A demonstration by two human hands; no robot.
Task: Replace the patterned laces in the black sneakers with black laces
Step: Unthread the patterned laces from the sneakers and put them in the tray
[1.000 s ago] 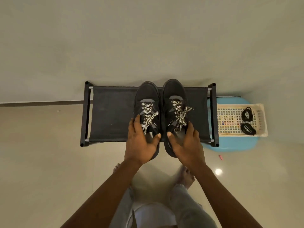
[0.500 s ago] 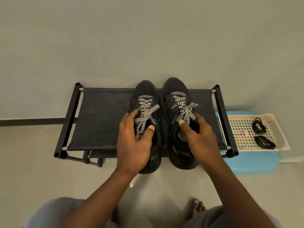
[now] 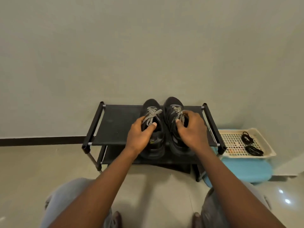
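Two black sneakers stand side by side on the top shelf of a black shoe rack (image 3: 115,122), toes toward the wall. The left sneaker (image 3: 153,145) and the right sneaker (image 3: 172,106) both carry black-and-white patterned laces (image 3: 152,113). My left hand (image 3: 140,137) grips the left sneaker around its collar, thumb at the tongue. My right hand (image 3: 191,129) grips the right sneaker the same way, fingers over its lace bow. Two coiled black laces (image 3: 246,137) lie in a cream basket (image 3: 230,150) to the right.
The basket rests on a light blue stool (image 3: 243,171) beside the rack. A plain wall stands right behind the rack. My knees in light jeans frame the tiled floor in front, with my feet at the bottom edge.
My view has dropped lower, as in a squat, so the rack's lower shelf now shows. Both hands have slid forward and closed round the sneakers' collars.
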